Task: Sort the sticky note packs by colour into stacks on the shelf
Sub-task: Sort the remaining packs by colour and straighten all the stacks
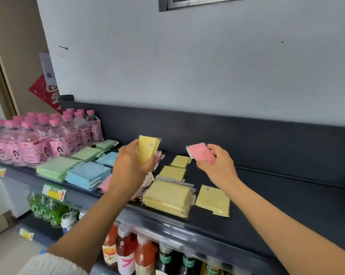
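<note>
As both hover over shelf | left hand grips yellow pack (upright) | right hand pinches pink pack

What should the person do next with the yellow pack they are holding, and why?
Probably lower the yellow pack in the left hand onto the large yellow stack close below it: the colours match and it lies nearest. The pink pack in the right hand would follow, since the pink stack sits partly under the left forearm.
</note>
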`<state>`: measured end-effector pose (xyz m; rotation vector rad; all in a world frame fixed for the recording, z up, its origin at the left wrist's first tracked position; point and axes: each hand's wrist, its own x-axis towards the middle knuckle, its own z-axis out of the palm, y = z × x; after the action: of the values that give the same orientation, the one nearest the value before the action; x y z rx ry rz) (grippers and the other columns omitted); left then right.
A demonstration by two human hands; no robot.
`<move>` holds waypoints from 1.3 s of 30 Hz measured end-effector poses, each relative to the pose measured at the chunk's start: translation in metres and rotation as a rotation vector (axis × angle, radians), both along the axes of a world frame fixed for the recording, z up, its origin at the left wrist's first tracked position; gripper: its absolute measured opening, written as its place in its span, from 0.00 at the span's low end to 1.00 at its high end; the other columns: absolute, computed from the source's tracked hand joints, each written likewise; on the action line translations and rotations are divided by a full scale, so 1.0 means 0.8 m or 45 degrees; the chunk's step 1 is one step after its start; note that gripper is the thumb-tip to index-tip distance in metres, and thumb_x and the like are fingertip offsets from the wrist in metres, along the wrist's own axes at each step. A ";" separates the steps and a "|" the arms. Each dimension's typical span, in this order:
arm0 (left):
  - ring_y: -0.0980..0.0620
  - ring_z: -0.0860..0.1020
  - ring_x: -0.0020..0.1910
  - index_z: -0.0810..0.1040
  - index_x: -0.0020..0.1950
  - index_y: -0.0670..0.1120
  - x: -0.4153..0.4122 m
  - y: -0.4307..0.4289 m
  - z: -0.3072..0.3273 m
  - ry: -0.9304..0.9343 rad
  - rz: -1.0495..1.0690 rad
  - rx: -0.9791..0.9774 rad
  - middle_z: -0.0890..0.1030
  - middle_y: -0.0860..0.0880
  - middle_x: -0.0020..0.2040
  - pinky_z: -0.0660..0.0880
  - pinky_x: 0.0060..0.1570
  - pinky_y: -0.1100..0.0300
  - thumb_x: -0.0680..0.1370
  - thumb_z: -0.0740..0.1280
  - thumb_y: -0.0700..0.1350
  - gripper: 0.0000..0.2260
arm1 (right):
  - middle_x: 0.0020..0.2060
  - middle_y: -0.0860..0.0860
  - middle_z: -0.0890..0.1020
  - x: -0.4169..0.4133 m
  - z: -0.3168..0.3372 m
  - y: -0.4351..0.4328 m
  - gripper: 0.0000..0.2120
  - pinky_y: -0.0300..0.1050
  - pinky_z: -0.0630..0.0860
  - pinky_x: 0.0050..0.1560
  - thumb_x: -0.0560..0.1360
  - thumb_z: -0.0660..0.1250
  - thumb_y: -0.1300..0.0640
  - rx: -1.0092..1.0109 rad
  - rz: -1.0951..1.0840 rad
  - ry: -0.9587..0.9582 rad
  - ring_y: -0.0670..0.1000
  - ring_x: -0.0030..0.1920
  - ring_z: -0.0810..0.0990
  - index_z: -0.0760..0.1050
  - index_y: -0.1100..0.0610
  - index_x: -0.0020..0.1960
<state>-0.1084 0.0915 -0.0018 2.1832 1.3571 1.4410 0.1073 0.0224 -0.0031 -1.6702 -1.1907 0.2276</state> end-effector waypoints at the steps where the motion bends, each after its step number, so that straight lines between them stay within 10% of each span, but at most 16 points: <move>1: 0.46 0.73 0.55 0.69 0.67 0.42 -0.016 0.006 -0.002 0.016 0.000 0.014 0.76 0.44 0.57 0.70 0.52 0.55 0.71 0.70 0.54 0.29 | 0.54 0.47 0.70 -0.014 -0.001 0.007 0.27 0.33 0.66 0.37 0.70 0.70 0.55 -0.003 -0.009 -0.005 0.43 0.44 0.70 0.67 0.50 0.66; 15: 0.42 0.75 0.52 0.72 0.66 0.44 -0.227 0.132 -0.008 0.156 -0.140 0.047 0.78 0.41 0.53 0.72 0.49 0.52 0.70 0.73 0.50 0.27 | 0.60 0.52 0.75 -0.161 -0.015 0.066 0.29 0.51 0.74 0.56 0.68 0.72 0.53 -0.115 -0.365 0.023 0.53 0.55 0.75 0.69 0.54 0.67; 23: 0.45 0.75 0.54 0.72 0.67 0.46 -0.233 0.170 -0.022 0.134 -0.241 0.044 0.77 0.45 0.55 0.71 0.51 0.55 0.70 0.73 0.52 0.27 | 0.46 0.46 0.75 -0.199 -0.018 0.107 0.24 0.44 0.71 0.42 0.66 0.73 0.50 -0.210 -0.485 -0.108 0.48 0.42 0.73 0.73 0.53 0.59; 39: 0.48 0.74 0.48 0.72 0.66 0.47 -0.176 0.265 0.009 0.270 -0.267 0.116 0.77 0.46 0.50 0.68 0.45 0.59 0.70 0.73 0.53 0.27 | 0.62 0.55 0.70 -0.164 0.004 0.245 0.33 0.51 0.75 0.55 0.67 0.68 0.45 -0.590 -0.484 -0.225 0.57 0.60 0.72 0.63 0.55 0.67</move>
<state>-0.2489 0.3039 0.0051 2.5107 1.0981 1.2479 -0.0240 0.2185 -0.0001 -2.3268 -0.9654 0.1233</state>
